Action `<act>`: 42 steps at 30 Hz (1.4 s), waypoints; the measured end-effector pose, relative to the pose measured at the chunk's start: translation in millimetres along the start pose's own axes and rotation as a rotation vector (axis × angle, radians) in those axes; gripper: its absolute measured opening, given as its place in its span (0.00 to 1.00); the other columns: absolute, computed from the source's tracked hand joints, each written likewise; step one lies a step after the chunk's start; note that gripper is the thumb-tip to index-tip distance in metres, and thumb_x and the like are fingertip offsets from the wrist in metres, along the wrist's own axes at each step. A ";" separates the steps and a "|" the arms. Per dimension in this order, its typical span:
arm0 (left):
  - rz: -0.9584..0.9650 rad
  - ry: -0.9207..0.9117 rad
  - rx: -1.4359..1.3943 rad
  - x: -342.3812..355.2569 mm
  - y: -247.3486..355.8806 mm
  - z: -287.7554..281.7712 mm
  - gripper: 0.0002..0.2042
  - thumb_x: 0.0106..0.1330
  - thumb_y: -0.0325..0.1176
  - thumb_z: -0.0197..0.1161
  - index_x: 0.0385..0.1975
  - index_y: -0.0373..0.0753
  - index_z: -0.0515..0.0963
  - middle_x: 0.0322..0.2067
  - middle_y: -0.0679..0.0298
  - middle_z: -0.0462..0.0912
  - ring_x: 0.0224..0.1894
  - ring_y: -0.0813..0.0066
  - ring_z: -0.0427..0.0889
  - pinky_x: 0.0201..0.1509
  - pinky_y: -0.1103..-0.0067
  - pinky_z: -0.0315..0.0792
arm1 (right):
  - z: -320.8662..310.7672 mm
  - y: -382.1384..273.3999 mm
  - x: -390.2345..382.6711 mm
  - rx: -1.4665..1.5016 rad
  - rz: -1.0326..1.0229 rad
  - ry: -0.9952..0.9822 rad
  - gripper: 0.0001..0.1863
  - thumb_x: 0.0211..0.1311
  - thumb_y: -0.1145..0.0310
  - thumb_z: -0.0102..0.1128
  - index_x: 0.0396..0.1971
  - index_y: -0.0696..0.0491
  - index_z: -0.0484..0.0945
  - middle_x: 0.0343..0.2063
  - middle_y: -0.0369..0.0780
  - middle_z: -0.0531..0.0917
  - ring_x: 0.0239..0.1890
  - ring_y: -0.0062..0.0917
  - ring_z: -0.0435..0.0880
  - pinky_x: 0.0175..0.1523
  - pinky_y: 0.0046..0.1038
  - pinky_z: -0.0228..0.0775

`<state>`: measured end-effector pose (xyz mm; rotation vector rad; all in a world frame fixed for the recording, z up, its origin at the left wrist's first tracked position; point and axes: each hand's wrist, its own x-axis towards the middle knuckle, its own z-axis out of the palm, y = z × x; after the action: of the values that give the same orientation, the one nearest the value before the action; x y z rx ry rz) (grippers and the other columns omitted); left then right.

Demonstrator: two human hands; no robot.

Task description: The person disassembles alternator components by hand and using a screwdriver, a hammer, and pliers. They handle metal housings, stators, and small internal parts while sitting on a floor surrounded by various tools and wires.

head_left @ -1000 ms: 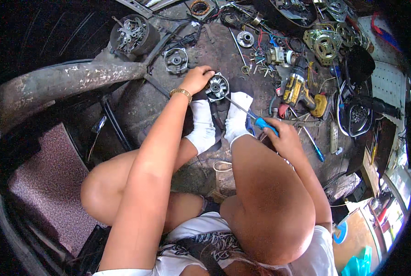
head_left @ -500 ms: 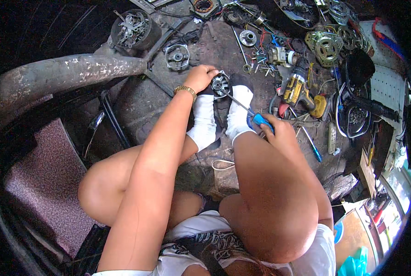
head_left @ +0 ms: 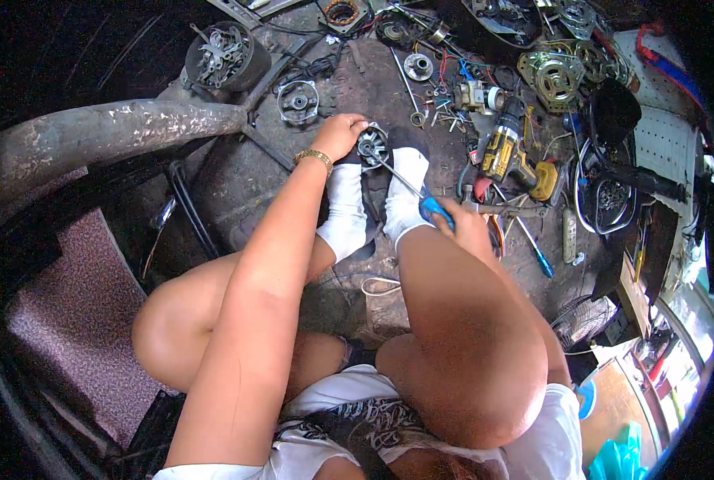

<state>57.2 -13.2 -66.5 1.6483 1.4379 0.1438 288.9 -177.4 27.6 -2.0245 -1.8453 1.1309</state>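
Observation:
A round metal motor end cover (head_left: 372,147) with an open, spoked inside stands between my sock-covered feet. My left hand (head_left: 342,138) is closed on its upper left edge, thumb and fingers at the rim. A blue-handled screwdriver (head_left: 433,208) is gripped in my right hand (head_left: 464,227), beside my right ankle. Its metal shaft slants up and left, with the tip at the lower right of the cover; whether the tip sits in a screw is too small to tell.
Another metal end cover (head_left: 298,102) lies beyond my left hand. At right are a yellow and black cordless drill (head_left: 502,152), loose screws and a second blue-handled screwdriver (head_left: 544,264). A bucket of metal parts (head_left: 227,58) stands far left, near a thick worn metal bar (head_left: 133,128).
My right hand and the screwdriver handle have shifted slightly left, toward my foot. The left hand keeps its hold on the cover. The whole view has also shifted a little.

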 end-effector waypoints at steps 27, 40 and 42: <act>0.001 0.062 0.009 -2.6 -4.1 8.4 0.15 0.61 0.42 0.55 0.40 0.39 0.78 0.38 0.52 0.80 0.42 0.57 0.79 0.46 0.71 0.70 | -25.5 -29.1 -4.1 -0.117 0.158 -0.085 0.14 0.54 0.61 0.55 0.41 0.47 0.77 0.27 0.53 0.79 0.31 0.47 0.79 0.38 0.43 0.70; 0.064 0.069 0.041 -0.9 5.7 9.6 0.13 0.61 0.40 0.55 0.39 0.39 0.79 0.37 0.52 0.80 0.41 0.57 0.79 0.46 0.70 0.70 | -9.4 -4.8 -16.6 -0.051 0.124 -0.007 0.15 0.54 0.58 0.55 0.42 0.44 0.77 0.32 0.47 0.81 0.34 0.43 0.80 0.39 0.41 0.71; 0.049 0.053 0.057 -2.3 8.3 13.3 0.14 0.61 0.40 0.55 0.39 0.38 0.78 0.38 0.52 0.80 0.43 0.57 0.78 0.47 0.70 0.70 | -6.7 -1.0 -20.6 -0.036 0.122 0.014 0.15 0.54 0.58 0.55 0.42 0.44 0.77 0.32 0.47 0.81 0.35 0.43 0.80 0.39 0.40 0.71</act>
<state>70.6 -21.5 -67.5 1.7380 1.4540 0.1772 293.5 -193.6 41.2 -2.1855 -1.7693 1.1186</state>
